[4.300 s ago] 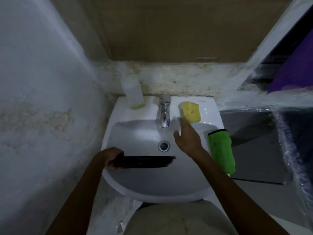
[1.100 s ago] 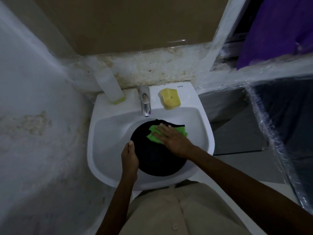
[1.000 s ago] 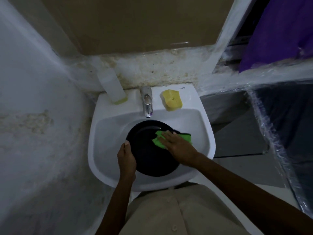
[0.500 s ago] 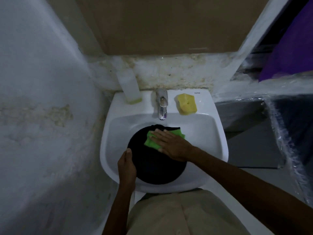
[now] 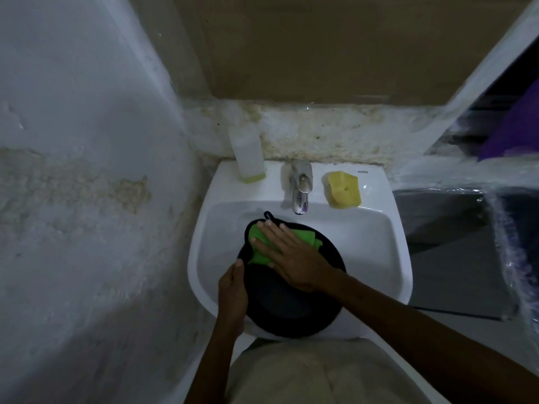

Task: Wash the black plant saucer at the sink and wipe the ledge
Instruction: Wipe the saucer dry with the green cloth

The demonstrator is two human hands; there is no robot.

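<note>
The round black plant saucer [image 5: 291,304] lies over the white sink basin [image 5: 376,243], its near edge reaching the basin's front rim. My left hand [image 5: 233,290] grips the saucer's left rim, thumb on top. My right hand [image 5: 287,252] lies flat with straight fingers on a green cloth [image 5: 258,252], pressing it onto the far left part of the saucer. A black loop of the cloth sticks out near the tap [image 5: 300,188].
A yellow sponge [image 5: 344,188] sits on the sink ledge right of the tap. A clear bottle [image 5: 248,156] with a little yellow liquid stands on the ledge at the left. A stained white wall is close on the left; a grey counter lies to the right.
My right hand has slid the green cloth leftward across the saucer. Earlier the cloth lay on the sink's right edge and water ran from the tap; no stream shows now.
</note>
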